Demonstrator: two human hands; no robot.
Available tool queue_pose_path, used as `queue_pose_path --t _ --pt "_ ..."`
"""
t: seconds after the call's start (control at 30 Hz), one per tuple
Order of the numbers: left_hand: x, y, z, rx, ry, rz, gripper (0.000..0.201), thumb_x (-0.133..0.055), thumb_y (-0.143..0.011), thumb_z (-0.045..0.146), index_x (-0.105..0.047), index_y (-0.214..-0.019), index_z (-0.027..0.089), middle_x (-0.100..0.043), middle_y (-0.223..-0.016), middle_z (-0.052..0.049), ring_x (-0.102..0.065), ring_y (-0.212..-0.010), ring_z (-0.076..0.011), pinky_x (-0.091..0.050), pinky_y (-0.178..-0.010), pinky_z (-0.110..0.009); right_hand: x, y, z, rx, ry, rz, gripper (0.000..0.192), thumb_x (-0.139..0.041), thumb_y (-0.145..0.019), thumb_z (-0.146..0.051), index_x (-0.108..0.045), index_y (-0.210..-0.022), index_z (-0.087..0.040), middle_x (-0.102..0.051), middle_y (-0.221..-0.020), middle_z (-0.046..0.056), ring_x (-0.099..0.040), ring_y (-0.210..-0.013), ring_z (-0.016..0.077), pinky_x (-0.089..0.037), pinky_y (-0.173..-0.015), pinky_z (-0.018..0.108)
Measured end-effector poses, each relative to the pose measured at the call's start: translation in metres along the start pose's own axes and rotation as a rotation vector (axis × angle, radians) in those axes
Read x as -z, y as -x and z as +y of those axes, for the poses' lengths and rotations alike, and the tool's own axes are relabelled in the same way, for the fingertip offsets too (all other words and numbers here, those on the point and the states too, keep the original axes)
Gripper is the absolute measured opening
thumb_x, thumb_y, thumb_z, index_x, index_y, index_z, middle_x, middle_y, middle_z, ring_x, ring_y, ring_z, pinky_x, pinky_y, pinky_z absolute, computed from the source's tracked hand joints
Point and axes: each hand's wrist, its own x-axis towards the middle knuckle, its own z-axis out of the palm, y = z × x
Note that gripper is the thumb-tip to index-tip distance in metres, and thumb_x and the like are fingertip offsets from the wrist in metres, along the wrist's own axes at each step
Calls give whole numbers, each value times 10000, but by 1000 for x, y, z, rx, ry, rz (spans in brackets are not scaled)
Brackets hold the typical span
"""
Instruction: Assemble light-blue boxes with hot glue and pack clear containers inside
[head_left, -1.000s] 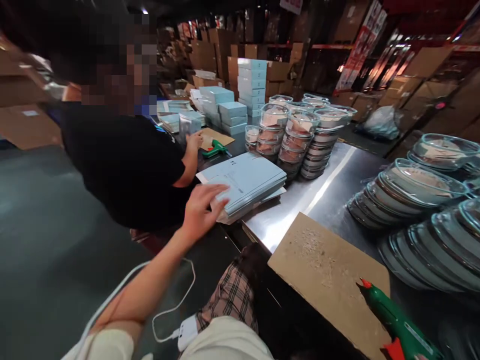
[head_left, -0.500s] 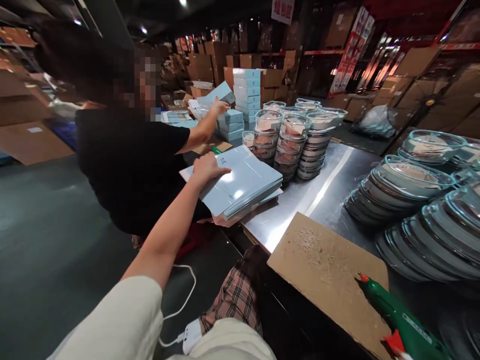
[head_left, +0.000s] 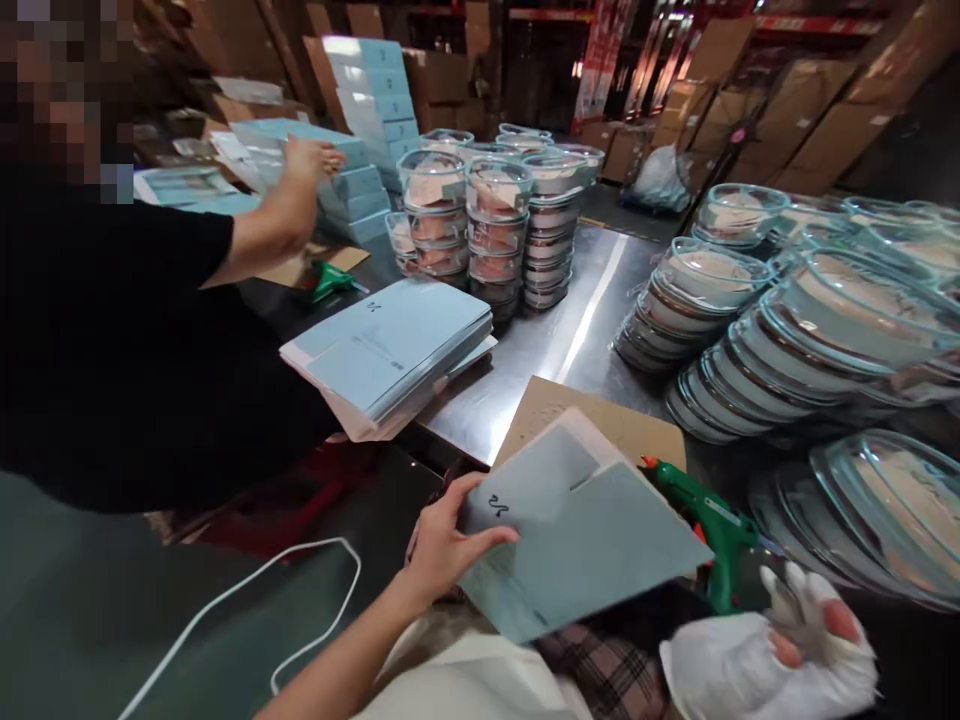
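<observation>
My left hand [head_left: 448, 541] grips the near left corner of a flat light-blue folded carton [head_left: 581, 535], held above my lap at the table's front edge. My right hand [head_left: 795, 650], in a white glove with bare fingertips, hovers at the bottom right, holding nothing that I can see, just right of a green glue gun [head_left: 709, 520]. The glue gun lies on a brown cardboard sheet [head_left: 547, 410]. A stack of flat light-blue cartons [head_left: 394, 350] rests on the steel table [head_left: 570, 330] to the left.
A person in a black shirt [head_left: 112, 340] stands at left, a hand [head_left: 304, 160] on blue boxes [head_left: 352, 190]. Stacked clear glass lidded bowls [head_left: 487, 215] stand mid-table; rows of glass lids [head_left: 787, 350] fill the right. A white cable [head_left: 247, 590] hangs lower left.
My left hand has lifted one flat carton off the stack and brought it toward me over the cardboard sheet. My gloved right hand has come into view. The other person reached to the boxes.
</observation>
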Motion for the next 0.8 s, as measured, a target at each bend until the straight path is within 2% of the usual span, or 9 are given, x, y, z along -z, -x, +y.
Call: queue_pose_path --t 0.07,0.17,0.27,0.4,0.47,0.53,0.67,0.73,0.8 --pt "4 6 -13 -131 -51 -74 546 -733 -873 691 -660 -1161 234 -790 -955 -31 -748 -760 -180 -588 -675 -266 2 -5 -13 262 53 146 212 -666 -963 -364 -771 -1081 -223 -774 -1035 165 -733 -1058 390 -595 -904 532" --pt "16 2 -19 -387 -117 -163 463 -658 -956 648 -666 -1115 213 -731 -799 -8 -706 -671 -163 -542 -614 -262 -6 -16 -31 513 99 71 230 -651 -960 -227 -722 -1179 -239 -788 -1109 116 -739 -1023 310 -579 -931 479" --pt "27 -5 -24 -560 -239 -163 411 -609 -1006 604 -661 -1141 220 -686 -738 9 -645 -592 -156 -470 -537 -268 -12 -27 -33 305 104 -137 299 -591 -1007 -396 -720 -1180 -190 -787 -1094 143 -743 -985 306 -592 -886 455" --pt "42 -14 -34 -635 -331 -231 363 -578 -1038 557 -650 -1213 247 -716 -825 1 -637 -605 -148 -439 -545 -266 -8 -29 -18 -112 -256 -840 543 -542 -990 -625 -737 -1263 -198 -773 -1207 138 -730 -1113 318 -576 -998 448" --pt "44 -13 -35 -639 -308 -338 479 -576 -1016 616 -612 -1328 254 -746 -932 -23 -675 -674 -157 -480 -600 -265 -11 -20 -12 -235 -547 -1089 652 -521 -964 -722 -748 -1300 -212 -758 -1259 133 -697 -1205 325 -506 -1118 453" --pt "40 -6 -34 -645 -266 -495 758 -633 -935 710 -501 -1494 215 -767 -1125 -100 -738 -872 -223 -557 -769 -311 -19 -5 -8 -362 -782 -1208 740 -564 -897 -800 -760 -1310 -218 -748 -1292 137 -668 -1270 342 -428 -1198 465" --pt "33 15 -36 -571 -196 -839 1241 -826 -689 772 -359 -1608 81 -697 -1369 -257 -717 -1166 -387 -556 -1023 -453 -22 23 -3 -523 -930 -1282 821 -629 -799 -859 -788 -1277 -211 -756 -1269 168 -674 -1268 384 -421 -1197 515" --pt "41 18 -41 -484 -163 -939 1088 -865 -714 682 -460 -1562 134 -740 -1325 -214 -758 -1107 -363 -597 -961 -411 -7 31 4 -433 -811 -1250 832 -575 -818 -886 -811 -1221 -197 -762 -1245 187 -695 -1223 389 -449 -1174 529" --pt "55 14 -45 -339 -114 -885 822 -833 -826 556 -537 -1510 209 -759 -1319 -151 -772 -1116 -321 -613 -949 -369 12 38 16 -359 -635 -996 775 -550 -853 -870 -825 -1133 -201 -775 -1193 186 -727 -1137 371 -523 -1100 517"
